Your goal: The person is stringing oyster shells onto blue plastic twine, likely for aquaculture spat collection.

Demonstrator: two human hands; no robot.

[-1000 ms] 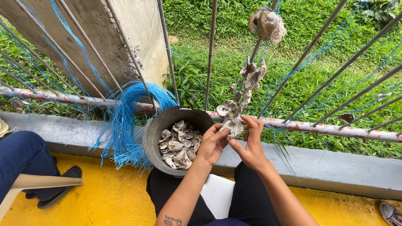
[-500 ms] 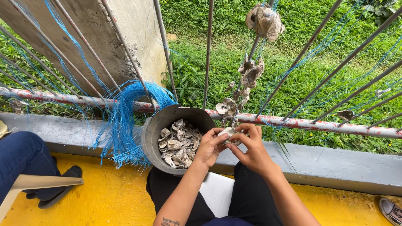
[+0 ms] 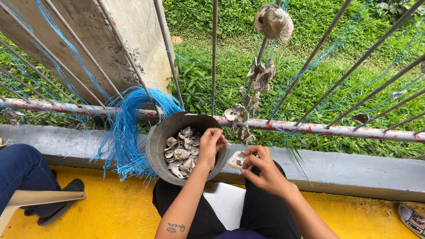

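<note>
Left hand (image 3: 211, 146) over the bucket (image 3: 156, 146) rim, fingers curled loosely together above the heap of shells (image 3: 180, 155); hard to tell whether anything sits inside that grip. Right hand (image 3: 262, 171) just right of the bucket, grip pinched on a pale shell (image 3: 237, 160) between thumb and fingertips, held above the grey ledge (image 3: 354, 170). Bucket resting against the ledge, between the knees in black trousers (image 3: 265, 212). Bundle of blue twine (image 3: 128, 128) draped over the red-and-white rail (image 3: 336, 129), left of the bucket. String of shells (image 3: 261, 79) hanging along a slanted bar above the hands. Another person's leg (image 3: 22, 170) at far left, on the yellow floor (image 3: 106, 208).
</note>
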